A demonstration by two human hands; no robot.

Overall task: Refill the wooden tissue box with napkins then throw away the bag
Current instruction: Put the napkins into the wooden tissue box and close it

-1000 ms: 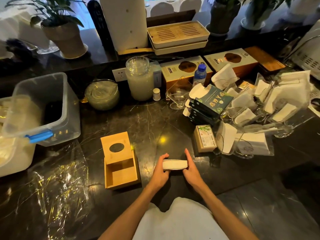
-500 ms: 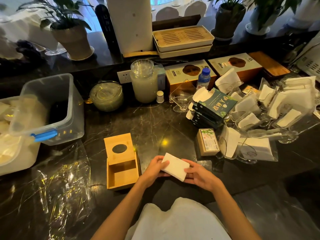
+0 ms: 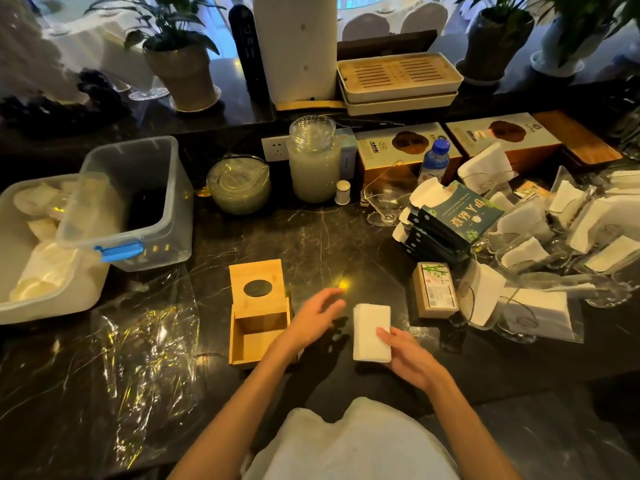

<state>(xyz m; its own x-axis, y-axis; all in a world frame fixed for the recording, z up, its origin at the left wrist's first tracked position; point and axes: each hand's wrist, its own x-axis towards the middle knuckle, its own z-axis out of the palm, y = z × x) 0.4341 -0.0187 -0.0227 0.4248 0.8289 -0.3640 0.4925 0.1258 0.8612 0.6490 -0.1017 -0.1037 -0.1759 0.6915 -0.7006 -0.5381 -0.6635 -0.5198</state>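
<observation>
Now your left hand (image 3: 317, 315) has let go and hangs open, leaving your right hand (image 3: 407, 358) alone holding the napkin stack (image 3: 370, 329), ready for the open wooden tissue box (image 3: 258, 313)

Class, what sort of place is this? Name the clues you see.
Probably a restaurant or banquet hall service counter: covered chairs at a round table behind, glasses stuffed with folded napkins, and stacked tea trays.
</observation>
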